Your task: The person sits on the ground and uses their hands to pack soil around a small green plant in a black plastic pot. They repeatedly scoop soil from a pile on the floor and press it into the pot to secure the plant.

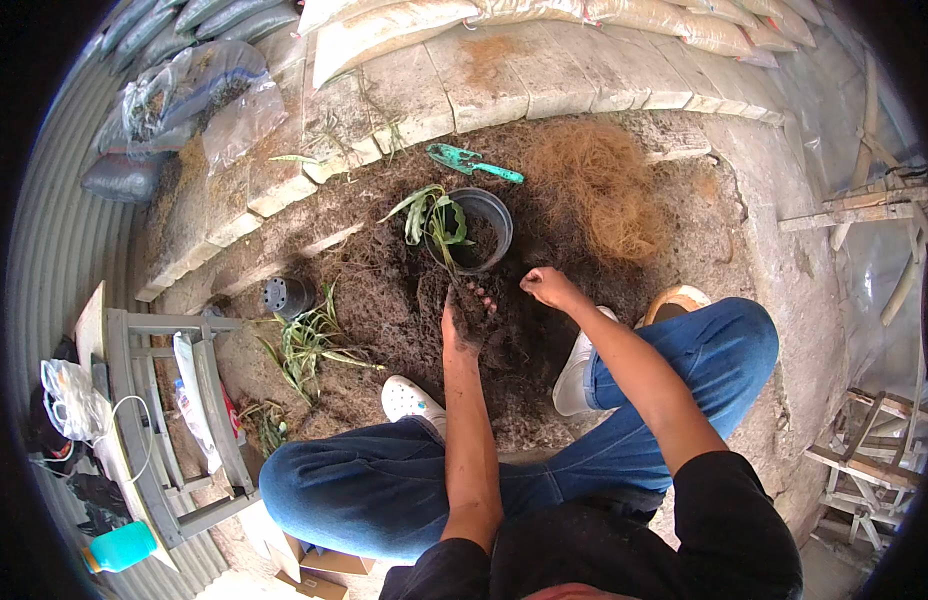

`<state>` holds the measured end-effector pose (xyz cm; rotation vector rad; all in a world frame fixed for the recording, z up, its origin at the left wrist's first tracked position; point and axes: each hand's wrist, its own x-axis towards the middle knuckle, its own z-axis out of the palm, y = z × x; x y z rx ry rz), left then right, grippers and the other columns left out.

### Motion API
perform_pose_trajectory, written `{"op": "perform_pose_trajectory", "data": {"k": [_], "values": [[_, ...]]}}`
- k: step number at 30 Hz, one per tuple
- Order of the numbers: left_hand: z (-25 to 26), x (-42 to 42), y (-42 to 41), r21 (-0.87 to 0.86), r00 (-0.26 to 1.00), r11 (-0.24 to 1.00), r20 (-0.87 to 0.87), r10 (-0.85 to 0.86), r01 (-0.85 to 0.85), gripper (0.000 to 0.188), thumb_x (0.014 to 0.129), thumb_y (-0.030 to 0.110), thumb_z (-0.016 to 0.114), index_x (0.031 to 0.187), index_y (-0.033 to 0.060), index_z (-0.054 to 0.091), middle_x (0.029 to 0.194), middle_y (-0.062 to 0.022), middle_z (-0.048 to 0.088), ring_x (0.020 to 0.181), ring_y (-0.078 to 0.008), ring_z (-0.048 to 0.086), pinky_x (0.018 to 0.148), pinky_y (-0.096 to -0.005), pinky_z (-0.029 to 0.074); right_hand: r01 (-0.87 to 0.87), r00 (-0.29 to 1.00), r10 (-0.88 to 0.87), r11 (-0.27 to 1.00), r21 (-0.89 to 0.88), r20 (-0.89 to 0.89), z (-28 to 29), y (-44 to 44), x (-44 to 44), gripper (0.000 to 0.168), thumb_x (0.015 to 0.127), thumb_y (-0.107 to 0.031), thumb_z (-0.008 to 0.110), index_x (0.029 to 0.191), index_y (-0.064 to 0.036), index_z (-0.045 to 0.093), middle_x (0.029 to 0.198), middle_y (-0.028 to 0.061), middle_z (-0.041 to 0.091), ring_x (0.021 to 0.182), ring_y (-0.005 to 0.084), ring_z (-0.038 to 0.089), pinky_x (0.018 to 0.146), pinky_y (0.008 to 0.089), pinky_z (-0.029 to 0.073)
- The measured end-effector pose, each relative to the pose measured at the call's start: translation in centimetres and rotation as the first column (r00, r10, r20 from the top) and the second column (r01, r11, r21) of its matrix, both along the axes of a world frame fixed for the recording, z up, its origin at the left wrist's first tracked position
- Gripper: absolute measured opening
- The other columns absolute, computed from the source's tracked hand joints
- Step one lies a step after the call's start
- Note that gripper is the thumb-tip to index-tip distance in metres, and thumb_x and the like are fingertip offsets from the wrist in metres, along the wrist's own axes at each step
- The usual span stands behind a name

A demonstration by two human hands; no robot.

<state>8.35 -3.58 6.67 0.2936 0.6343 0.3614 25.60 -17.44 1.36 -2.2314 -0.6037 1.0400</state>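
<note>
My left hand (462,322), dirty with soil, is palm up and curled around the soil-covered root end of a leafy green plant (438,217). The plant's stem runs from the hand up to the black plastic pot (507,217), and its drooping leaves lie over the pot's left rim. Dark soil shows inside the pot. To the right, my right hand (546,287) is above the dark loose soil (531,337) with its fingers curled together. I see nothing held in them. A green hand trowel (475,163), smeared with soil, lies just beyond the pot.
Brown fibre (599,187) is heaped right of the pot. Leafy plants (314,341) and an upturned small black pot (288,297) lie left, near a grey wooden stool-like frame (164,322). Filled sacks (393,30) line the concrete ledge (411,82). A bowl (674,301) sits by my right knee.
</note>
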Motion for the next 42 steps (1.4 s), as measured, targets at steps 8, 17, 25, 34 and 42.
{"op": "perform_pose_trajectory", "data": {"k": [8, 17, 25, 34, 42], "values": [[0.4, 0.3, -0.1, 0.026, 0.999, 0.999, 0.045, -0.025, 0.023, 0.019, 0.098, 0.023, 0.044, 0.097, 0.0069, 0.054, 0.088, -0.0074, 0.058, 0.075, -0.0230, 0.058, 0.068, -0.0376, 0.052, 0.345, 0.855, -0.290, 0.937, -0.052, 0.430, 1.3, -0.4, -2.6, 0.028, 0.083, -0.025, 0.064, 0.103, -0.006, 0.062, 0.100, 0.0168, 0.065, 0.094, 0.0353, 0.063, 0.081, 0.0453, 0.050], [-0.8, 0.1, 0.6, -0.010, 1.000, 1.000, 0.018, -0.014, 0.014, 0.022, 0.096, 0.024, 0.043, 0.097, 0.0071, 0.056, 0.089, -0.0078, 0.059, 0.075, -0.0246, 0.060, 0.069, -0.0399, 0.053, -0.126, 0.911, 0.041, 0.975, 0.182, 0.410, -1.1, 1.2, -3.8, 0.031, 0.087, -0.015, 0.059, 0.116, -0.003, 0.056, 0.117, 0.0188, 0.058, 0.110, 0.0352, 0.056, 0.091, 0.0417, 0.047], [-1.4, 0.1, 0.9, -0.019, 0.998, 0.999, 0.043, -0.039, 0.040, 0.024, 0.096, 0.025, 0.043, 0.099, 0.0060, 0.057, 0.089, -0.0086, 0.060, 0.076, -0.0260, 0.060, 0.071, -0.0418, 0.052, -0.245, 0.848, 0.194, 0.969, 0.040, 0.493, -8.3, 3.2, -5.6, 0.062, 0.090, -0.023, 0.056, 0.141, 0.001, 0.031, 0.141, 0.0247, 0.038, 0.128, 0.0389, 0.040, 0.109, 0.0420, 0.032], [-1.3, 0.2, 0.8, -0.035, 0.997, 0.999, 0.060, -0.037, 0.039, 0.024, 0.095, 0.027, 0.043, 0.097, 0.0063, 0.056, 0.088, -0.0078, 0.059, 0.076, -0.0255, 0.059, 0.070, -0.0405, 0.051, -0.289, 0.858, 0.208, 0.952, 0.106, 0.470, -3.6, 1.1, -6.2, 0.058, 0.080, -0.027, 0.071, 0.125, 0.003, 0.049, 0.115, 0.0242, 0.058, 0.108, 0.0396, 0.055, 0.091, 0.0461, 0.046], [-1.7, 0.3, 1.0, -0.011, 0.998, 0.998, 0.001, -0.060, 0.060, 0.028, 0.096, 0.031, 0.040, 0.100, 0.0074, 0.055, 0.091, -0.0077, 0.058, 0.078, -0.0254, 0.057, 0.073, -0.0399, 0.050, -0.194, 0.907, 0.185, 0.981, -0.015, 0.377, -3.0, 0.1, -7.2, 0.044, 0.082, -0.024, 0.069, 0.114, 0.003, 0.056, 0.105, 0.0246, 0.063, 0.101, 0.0393, 0.060, 0.086, 0.0470, 0.049]]}}
